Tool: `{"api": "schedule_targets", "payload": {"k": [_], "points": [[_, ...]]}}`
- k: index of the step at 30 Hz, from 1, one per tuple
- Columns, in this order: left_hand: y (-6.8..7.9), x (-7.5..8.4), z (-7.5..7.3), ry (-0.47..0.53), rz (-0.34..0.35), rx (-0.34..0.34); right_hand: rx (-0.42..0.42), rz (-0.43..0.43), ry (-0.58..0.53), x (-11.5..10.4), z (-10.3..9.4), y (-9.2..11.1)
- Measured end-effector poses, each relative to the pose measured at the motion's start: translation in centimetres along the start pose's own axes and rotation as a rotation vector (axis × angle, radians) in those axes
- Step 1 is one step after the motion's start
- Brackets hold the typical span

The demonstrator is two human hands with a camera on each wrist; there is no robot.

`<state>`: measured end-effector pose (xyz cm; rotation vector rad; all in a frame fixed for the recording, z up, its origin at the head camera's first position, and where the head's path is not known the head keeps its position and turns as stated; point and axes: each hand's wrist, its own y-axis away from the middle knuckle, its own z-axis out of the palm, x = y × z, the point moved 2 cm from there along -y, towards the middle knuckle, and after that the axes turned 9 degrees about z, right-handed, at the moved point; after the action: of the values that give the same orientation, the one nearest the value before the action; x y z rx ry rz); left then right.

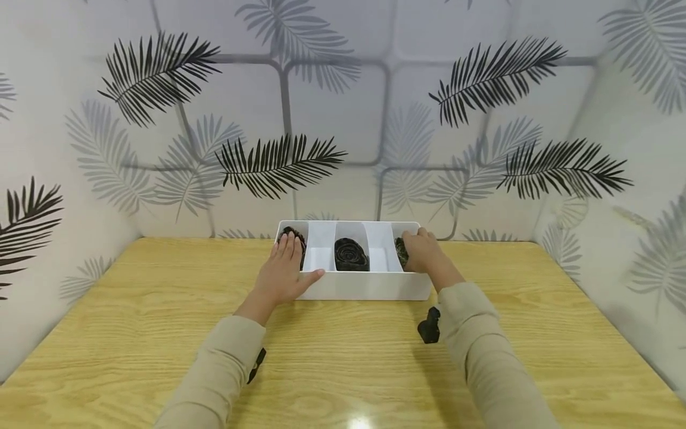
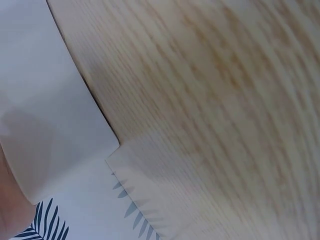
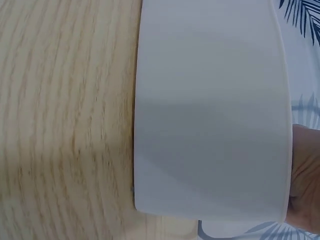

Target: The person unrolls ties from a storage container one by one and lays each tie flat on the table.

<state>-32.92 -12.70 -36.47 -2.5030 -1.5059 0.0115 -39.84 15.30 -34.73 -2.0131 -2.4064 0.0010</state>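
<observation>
In the head view a long white divided box (image 1: 364, 286) stands at the far side of the table. My left hand (image 1: 281, 277) lies over its left end, fingers stretched across a dark rolled-up cloth (image 1: 301, 235) and thumb along the front rim. A black rolled cloth (image 1: 351, 255), its spiral end showing, sits in the middle compartment. At the right end my right hand (image 1: 425, 250) reaches in with bent fingers and grips a dark green mottled roll (image 1: 399, 250); its fingertips are hidden. Both wrist views show mostly the box's outer wall (image 2: 60, 110) (image 3: 210, 115).
The box stands on a wood-grain table (image 1: 343, 357), close to the wall (image 1: 343, 119) with its leaf pattern. White dividers separate the compartments. A black wrist device (image 1: 429, 326) shows beside the right sleeve, another dark piece (image 1: 257, 364) beside the left sleeve.
</observation>
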Motion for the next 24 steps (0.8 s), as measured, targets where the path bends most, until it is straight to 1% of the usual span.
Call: {"api": "schedule_targets", "payload": {"k": [4, 8, 13, 17, 24], "points": [[-0.1, -0.1, 0.0, -0.017, 0.005, -0.004, 0.071, -0.015, -0.040, 0.2, -0.1, 0.3], [-0.1, 0.0, 0.0, -0.020, 0.010, -0.003, 0.155, -0.032, -0.045, 0.5, -0.1, 0.6], [-0.2, 0.1, 0.0, -0.009, 0.007, -0.008, 0.198, -0.018, -0.100, 1.0, 0.1, 0.6], [-0.2, 0.0, 0.2, -0.012, 0.000, -0.021, 0.208, -0.003, -0.177, 1.2, 0.1, 0.6], [-0.3, 0.0, 0.3, -0.010, -0.004, -0.035, 0.258, 0.020, -0.398, 1.3, -0.6, 1.6]]}}
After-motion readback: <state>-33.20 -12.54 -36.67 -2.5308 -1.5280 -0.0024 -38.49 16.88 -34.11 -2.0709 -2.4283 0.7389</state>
